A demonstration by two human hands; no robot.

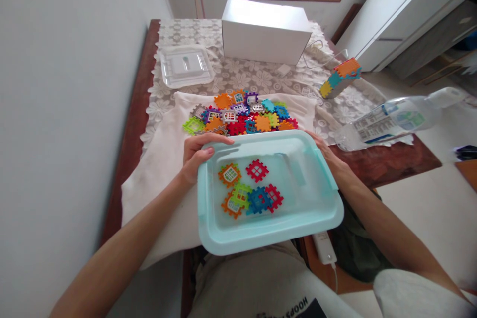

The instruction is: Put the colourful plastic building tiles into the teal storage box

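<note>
A pale turquoise plastic bin (298, 179) is held up in front of my body, above the near side of the table. My left hand (197, 156) grips its left far corner, thumb over the rim. On the opposite side, my right hand (326, 154) is wrapped round the rim, its fingers mostly hidden behind the bin. Inside lie several toothed building tiles: an orange window tile (229, 174), a red tile (257, 171), a blue tile (259, 200) and a green tile (241, 195). Just beyond the bin, a heap of mixed tiles (238, 114) rests on a white cloth (156, 184).
A clear lid (186, 65) and a white box (264, 30) stand at the back on the lace tablecloth (186, 30). To the right are a block of joined tiles (341, 77) and a transparent bottle (395, 119). A wall (74, 84) borders the left side.
</note>
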